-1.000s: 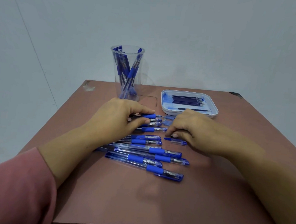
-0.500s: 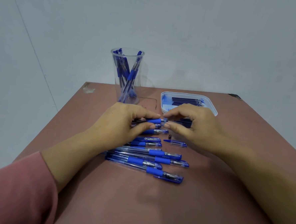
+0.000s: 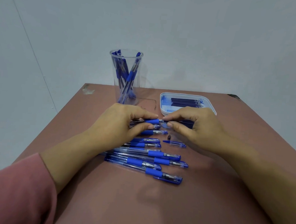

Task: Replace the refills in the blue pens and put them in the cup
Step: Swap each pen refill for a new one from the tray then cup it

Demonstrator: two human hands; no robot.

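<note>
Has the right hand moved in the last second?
Yes. The right hand has moved away from the loose cap toward the tray, and now overlaps its near rim.

The clear plastic cup (image 3: 114, 70) and clear-barrelled pens (image 3: 145, 163) are gleaming glossy, while the brown table (image 3: 138, 206) beneath is looking matt and scuffed.

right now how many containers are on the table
2. A clear cup holding blue pens stands at the back of the table, left of centre; a white tray of refills sits to its right, its near edge behind the right hand. None seems hidden.
</note>
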